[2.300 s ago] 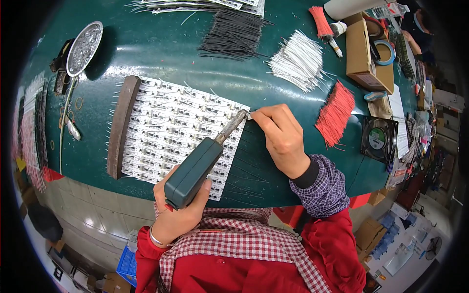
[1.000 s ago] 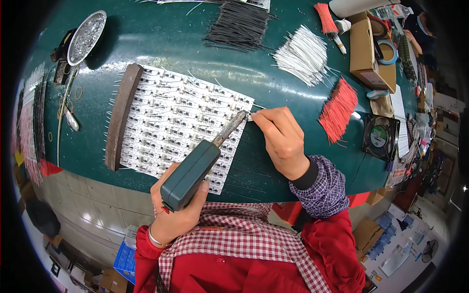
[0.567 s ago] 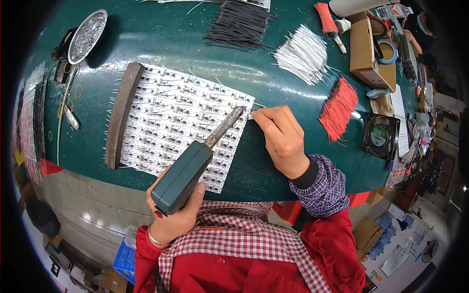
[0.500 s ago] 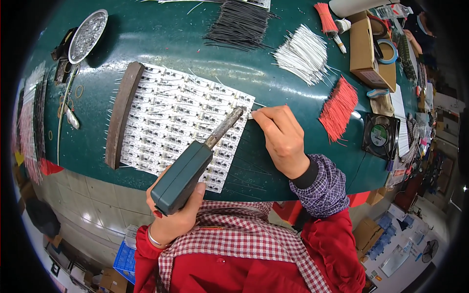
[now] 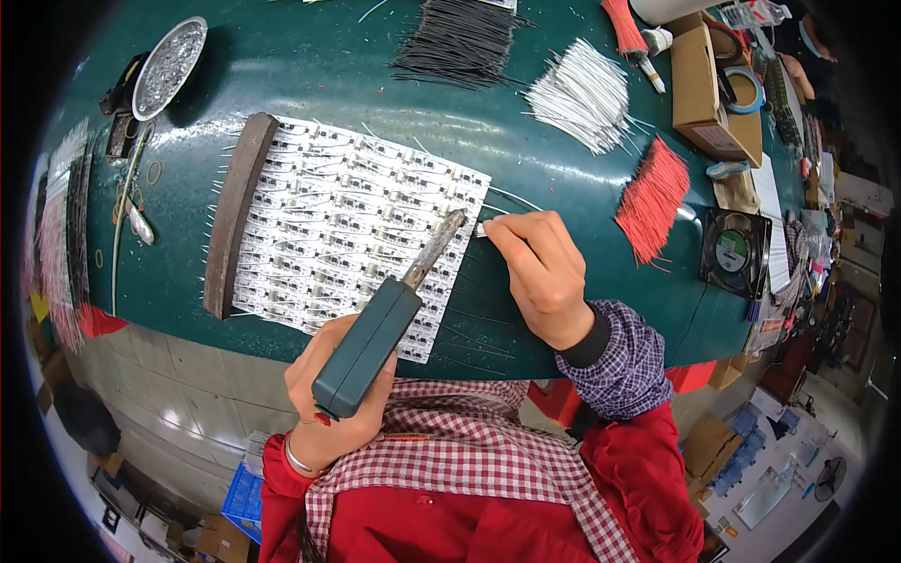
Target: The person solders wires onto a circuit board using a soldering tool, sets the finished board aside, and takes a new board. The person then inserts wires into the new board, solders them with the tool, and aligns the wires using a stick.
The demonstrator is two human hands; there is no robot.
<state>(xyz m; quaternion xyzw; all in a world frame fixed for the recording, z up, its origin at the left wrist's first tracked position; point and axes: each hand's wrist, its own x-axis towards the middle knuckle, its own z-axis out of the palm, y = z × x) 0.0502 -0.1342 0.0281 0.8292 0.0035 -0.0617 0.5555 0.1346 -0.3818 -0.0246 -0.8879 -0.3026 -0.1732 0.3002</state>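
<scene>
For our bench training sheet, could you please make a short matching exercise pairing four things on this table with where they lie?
Things:
1 soldering iron
2 red wires
3 metal dish
4 black wires

Places:
A far left corner
B in the left hand
C far edge, middle
D right of the right hand

Pairs: 1-B, 2-D, 3-A, 4-C

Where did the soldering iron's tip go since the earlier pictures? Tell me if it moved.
Barely, if at all. The soldering iron in the left hand keeps its tip at the right edge of the white circuit board panel, beside the right hand.
</scene>
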